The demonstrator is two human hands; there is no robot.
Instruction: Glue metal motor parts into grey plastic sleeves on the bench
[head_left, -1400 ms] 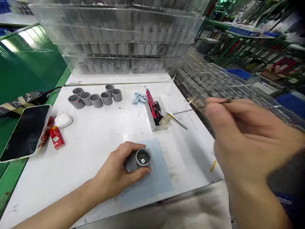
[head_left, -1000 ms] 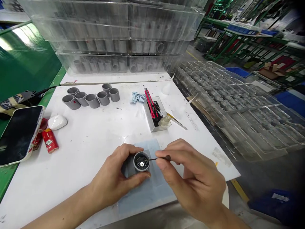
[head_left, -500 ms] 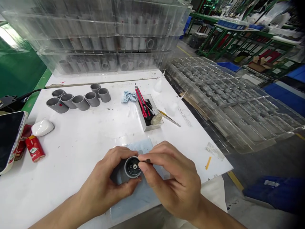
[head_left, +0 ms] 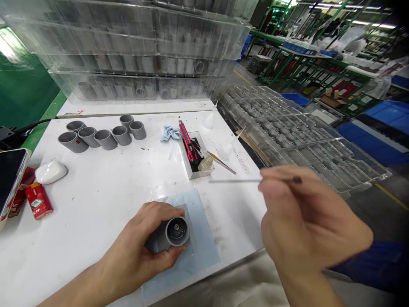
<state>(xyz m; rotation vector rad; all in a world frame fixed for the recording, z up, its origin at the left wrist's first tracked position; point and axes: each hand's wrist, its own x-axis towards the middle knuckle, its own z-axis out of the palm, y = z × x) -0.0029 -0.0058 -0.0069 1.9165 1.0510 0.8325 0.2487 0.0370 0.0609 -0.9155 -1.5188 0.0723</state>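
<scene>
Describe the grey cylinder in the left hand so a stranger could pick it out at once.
On the white workbench, find the pale blue mat. The grey cylinder on it is gripped by the left hand; unlike the hollow cylinders farther back, its end shows a dark insert with a bright centre.

Factory workshop: white workbench, stacked clear plastic trays, green metal shelving, blue bins.

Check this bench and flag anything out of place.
The red utility knife looks odd: it sticks out past the far rim of the small clear box instead of lying fully inside, so it sits tilted across the edge. Nothing else clearly stands out.
</scene>
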